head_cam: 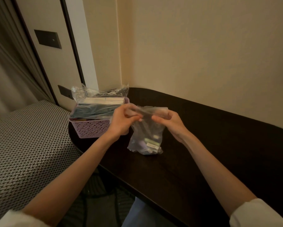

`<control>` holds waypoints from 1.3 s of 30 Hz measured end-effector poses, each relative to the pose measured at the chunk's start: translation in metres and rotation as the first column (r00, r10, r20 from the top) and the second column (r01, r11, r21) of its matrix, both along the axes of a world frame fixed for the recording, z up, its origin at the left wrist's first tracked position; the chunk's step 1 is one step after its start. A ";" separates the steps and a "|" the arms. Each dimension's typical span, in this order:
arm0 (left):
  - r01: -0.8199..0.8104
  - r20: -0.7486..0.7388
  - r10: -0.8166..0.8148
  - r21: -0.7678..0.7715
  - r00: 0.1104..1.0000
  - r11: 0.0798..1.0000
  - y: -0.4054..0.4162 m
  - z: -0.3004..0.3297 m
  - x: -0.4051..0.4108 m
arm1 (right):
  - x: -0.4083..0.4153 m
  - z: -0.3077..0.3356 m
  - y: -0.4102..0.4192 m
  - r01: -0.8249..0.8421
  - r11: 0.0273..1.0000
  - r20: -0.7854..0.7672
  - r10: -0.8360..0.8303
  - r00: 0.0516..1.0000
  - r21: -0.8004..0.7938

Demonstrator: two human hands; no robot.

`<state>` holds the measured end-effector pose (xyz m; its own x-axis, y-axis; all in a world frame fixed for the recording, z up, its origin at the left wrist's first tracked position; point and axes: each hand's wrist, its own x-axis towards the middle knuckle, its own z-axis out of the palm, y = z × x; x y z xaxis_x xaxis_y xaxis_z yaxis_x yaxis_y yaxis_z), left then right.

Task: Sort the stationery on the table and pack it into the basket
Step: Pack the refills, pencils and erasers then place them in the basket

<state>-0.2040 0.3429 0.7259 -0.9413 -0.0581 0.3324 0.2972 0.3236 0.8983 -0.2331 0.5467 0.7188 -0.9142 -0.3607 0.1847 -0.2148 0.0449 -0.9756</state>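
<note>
A clear plastic bag with several small stationery pieces at its bottom hangs upright over the dark table. My left hand pinches the bag's top edge on the left and my right hand pinches it on the right. Left of the bag stands a lilac lattice basket at the table's far left end. It is filled with other clear bags of stationery that rise above its rim.
The table runs along a cream wall at the back and right. A bench with a woven black-and-white pattern lies left of the table. Dark wall plates sit on the panel behind.
</note>
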 end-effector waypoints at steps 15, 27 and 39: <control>0.160 0.030 -0.158 -0.080 0.987 0.984 -0.018 0.006 0.000 | -0.001 -0.003 0.006 0.022 1.000 -0.123 -0.021 0.992 0.006; 0.085 -0.018 -0.103 -0.438 0.994 0.895 -0.027 -0.011 0.003 | -0.006 -0.005 0.020 0.059 0.984 -0.119 -0.039 0.992 0.168; 0.054 -0.167 -0.129 -0.395 0.977 0.917 -0.014 -0.027 0.002 | -0.007 -0.013 0.012 -0.017 0.817 -0.233 0.184 0.955 0.577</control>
